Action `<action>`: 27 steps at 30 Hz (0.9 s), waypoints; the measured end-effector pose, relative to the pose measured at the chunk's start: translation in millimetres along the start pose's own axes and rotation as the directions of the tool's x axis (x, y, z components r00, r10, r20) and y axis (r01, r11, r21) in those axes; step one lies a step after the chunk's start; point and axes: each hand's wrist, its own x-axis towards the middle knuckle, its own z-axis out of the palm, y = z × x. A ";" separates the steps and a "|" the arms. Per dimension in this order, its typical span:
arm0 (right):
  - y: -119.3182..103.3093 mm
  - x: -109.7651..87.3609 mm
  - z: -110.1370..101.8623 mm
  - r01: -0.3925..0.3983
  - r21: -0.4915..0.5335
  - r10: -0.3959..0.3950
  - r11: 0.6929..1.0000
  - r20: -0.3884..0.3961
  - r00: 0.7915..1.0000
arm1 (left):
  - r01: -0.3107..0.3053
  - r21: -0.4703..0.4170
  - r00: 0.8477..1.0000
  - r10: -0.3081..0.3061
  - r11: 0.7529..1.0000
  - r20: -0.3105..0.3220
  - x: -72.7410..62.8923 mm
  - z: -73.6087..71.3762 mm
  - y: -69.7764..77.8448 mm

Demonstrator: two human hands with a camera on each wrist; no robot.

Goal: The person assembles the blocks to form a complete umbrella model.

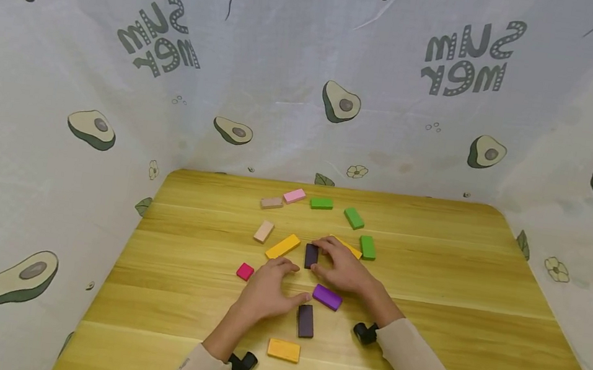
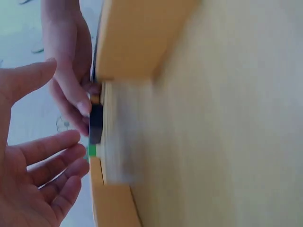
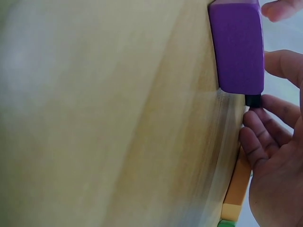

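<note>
My right hand (image 1: 344,269) holds a small dark block (image 1: 311,256), thumb at its near end and fingers at its far end. In the left wrist view the same dark block (image 2: 96,124) shows beside that hand's fingertips. My left hand (image 1: 264,290) is spread and holds nothing, its thumb beside a second dark block (image 1: 305,322). A purple block (image 1: 327,297) lies between the two hands, and looms large in the right wrist view. Just beyond the left fingers is a yellow block (image 1: 282,247); another yellow block (image 1: 351,249) is partly hidden behind the right hand.
Several green blocks (image 1: 321,204) arc along the back right of the wooden table (image 1: 421,351). Pink (image 1: 294,196) and beige (image 1: 264,231) blocks lie at the back left. A red block (image 1: 245,271) sits left of the left hand; an orange block (image 1: 283,350) lies nearest me.
</note>
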 end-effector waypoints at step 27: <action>2.6 -0.8 -1.3 0.040 0.015 -0.040 0.999 -0.012 0.999 | 0.000 0.063 0.996 0.006 0.998 -0.088 12.0 34.2 30.2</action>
